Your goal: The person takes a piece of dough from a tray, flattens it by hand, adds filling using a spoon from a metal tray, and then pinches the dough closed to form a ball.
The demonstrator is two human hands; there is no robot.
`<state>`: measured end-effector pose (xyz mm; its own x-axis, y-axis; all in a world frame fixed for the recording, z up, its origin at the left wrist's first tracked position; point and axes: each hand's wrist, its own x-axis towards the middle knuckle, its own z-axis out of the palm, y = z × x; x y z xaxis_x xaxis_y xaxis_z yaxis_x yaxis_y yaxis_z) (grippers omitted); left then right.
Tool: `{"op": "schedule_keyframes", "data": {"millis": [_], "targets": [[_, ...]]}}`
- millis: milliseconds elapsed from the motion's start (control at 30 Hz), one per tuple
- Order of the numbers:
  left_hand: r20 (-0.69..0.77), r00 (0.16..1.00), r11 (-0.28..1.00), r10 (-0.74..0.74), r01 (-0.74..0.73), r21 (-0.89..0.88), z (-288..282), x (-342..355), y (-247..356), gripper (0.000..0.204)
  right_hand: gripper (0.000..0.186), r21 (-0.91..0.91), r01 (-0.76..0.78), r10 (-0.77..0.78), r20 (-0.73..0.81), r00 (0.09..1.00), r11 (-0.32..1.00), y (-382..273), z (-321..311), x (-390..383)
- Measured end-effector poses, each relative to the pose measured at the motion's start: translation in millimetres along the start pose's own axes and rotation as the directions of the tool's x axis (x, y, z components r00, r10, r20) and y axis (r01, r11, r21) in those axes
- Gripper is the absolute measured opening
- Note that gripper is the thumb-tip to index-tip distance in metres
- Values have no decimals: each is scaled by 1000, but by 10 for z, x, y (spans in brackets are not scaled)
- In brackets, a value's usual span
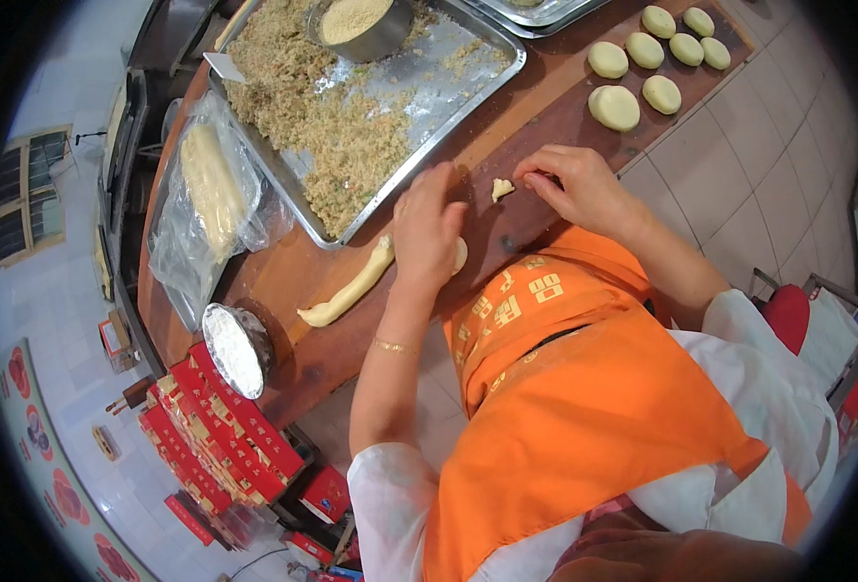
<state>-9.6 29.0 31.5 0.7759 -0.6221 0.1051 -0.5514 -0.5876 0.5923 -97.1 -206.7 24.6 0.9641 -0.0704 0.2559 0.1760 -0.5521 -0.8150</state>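
My left hand (427,233) lies palm down over the near end of a long pale dough rope (351,286) on the brown wooden table (303,272), gripping it. The rope's tip shows just past my fingers. My right hand (574,184) hovers low over the table to the right, fingers curled together, with nothing visible in them. A small torn piece of dough (501,189) sits on the wood between my two hands, just off my right fingertips. Several flattened round dough pieces (632,78) lie in rows at the far right of the table.
A large metal tray (468,92) of crumbly brownish filling stands beyond my hands, with a metal bowl (361,24) in it. A plastic bag with more dough (210,194) lies to the left. Near the table edge sits a small bowl of white flour (235,349), and red boxes (215,427) are stacked below.
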Motion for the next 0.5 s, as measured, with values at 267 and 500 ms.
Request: {"op": "schedule_keyframes", "data": {"millis": [267, 500], "targets": [[-21, 999, 988, 40, -36, 150, 46, -661, 31, 67, 8, -9, -11, 12, 62, 998, 1000, -23, 19, -43], [2, 945, 566, -328, 198, -801, 31, -613, -43, 55, 15, 41, 102, -105, 73, 992, 994, -337, 237, 54]]}}
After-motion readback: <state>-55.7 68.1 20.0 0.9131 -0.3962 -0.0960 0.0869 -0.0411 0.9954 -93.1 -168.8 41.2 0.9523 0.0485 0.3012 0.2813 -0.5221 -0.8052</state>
